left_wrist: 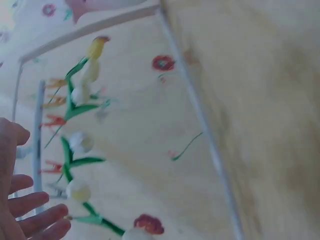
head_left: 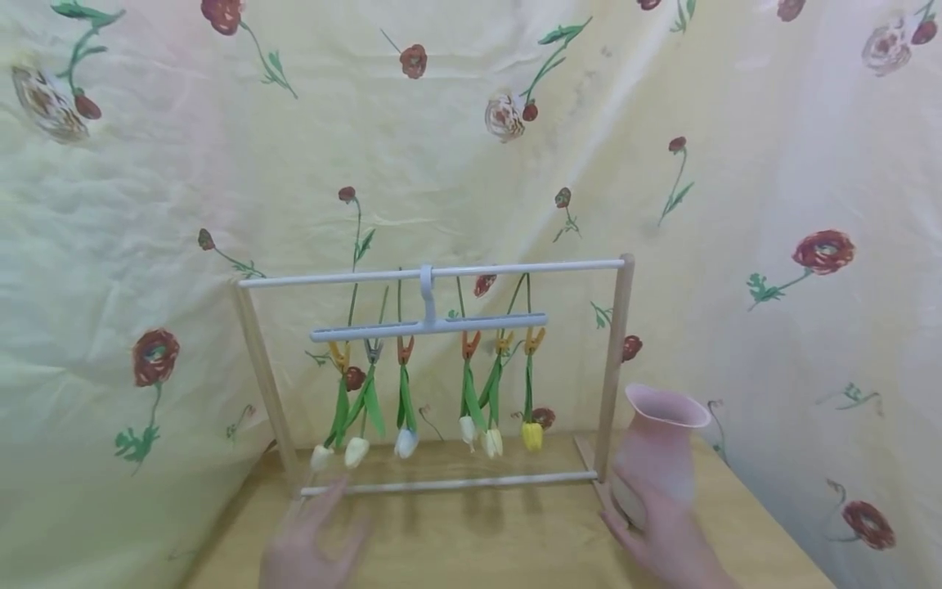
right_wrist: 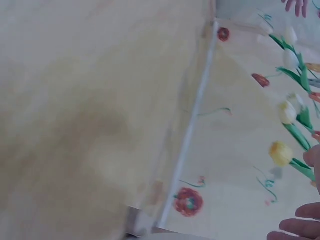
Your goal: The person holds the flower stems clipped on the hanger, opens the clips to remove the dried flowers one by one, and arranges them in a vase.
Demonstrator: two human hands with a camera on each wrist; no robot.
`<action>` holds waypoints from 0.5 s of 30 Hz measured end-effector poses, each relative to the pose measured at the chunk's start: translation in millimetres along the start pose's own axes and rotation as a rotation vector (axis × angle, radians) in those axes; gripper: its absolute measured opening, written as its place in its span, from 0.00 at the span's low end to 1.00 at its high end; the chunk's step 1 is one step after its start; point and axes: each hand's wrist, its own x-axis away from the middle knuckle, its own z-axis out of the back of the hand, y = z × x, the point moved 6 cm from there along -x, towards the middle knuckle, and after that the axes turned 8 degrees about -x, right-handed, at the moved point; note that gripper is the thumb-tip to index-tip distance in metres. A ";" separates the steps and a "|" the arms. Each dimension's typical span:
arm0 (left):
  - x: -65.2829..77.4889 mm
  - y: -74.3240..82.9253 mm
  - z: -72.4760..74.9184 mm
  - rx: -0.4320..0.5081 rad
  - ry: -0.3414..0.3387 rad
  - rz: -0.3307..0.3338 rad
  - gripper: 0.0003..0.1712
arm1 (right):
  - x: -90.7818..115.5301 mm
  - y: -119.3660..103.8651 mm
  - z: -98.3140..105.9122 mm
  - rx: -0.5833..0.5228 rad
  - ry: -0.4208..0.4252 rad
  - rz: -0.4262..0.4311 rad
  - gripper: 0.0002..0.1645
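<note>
My left hand [head_left: 312, 540] is held low in front of the rack's left end, blurred, fingers spread and holding nothing. My right hand [head_left: 662, 528] overlaps the lower part of a pink vase [head_left: 662, 450] in the head view; in the right wrist view its fingers [right_wrist: 300, 227] are spread apart. The vase stands upright just right of a wooden rack [head_left: 618, 352] with white bars. From the top bar hangs a pale hanger [head_left: 486, 324] with several small clothespins. Each grips an upside-down tulip, white at left and middle, a yellow tulip [head_left: 532, 436] at the right end.
The rack stands on a light wooden table [head_left: 441, 540], its lower white bar [head_left: 471, 483] running just above the tabletop. Behind and around it hangs a cream cloth [head_left: 441, 164] printed with red flowers.
</note>
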 end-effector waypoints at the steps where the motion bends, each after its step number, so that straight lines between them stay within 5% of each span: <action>1: -6.7 -3.4 4.5 0.022 0.041 -0.001 0.36 | -5.7 -0.5 3.3 -0.024 0.040 0.035 0.33; 4: -30.6 -15.3 10.7 0.079 0.096 0.031 0.34 | -24.5 -3.0 11.5 -0.093 0.108 0.096 0.33; 7: -54.0 -28.1 8.0 0.158 0.069 0.140 0.31 | -43.8 -10.6 16.1 -0.079 0.117 0.121 0.30; 15: -86.1 -52.9 -22.9 0.302 -0.268 0.532 0.34 | -80.8 -40.4 5.3 0.091 0.101 0.125 0.28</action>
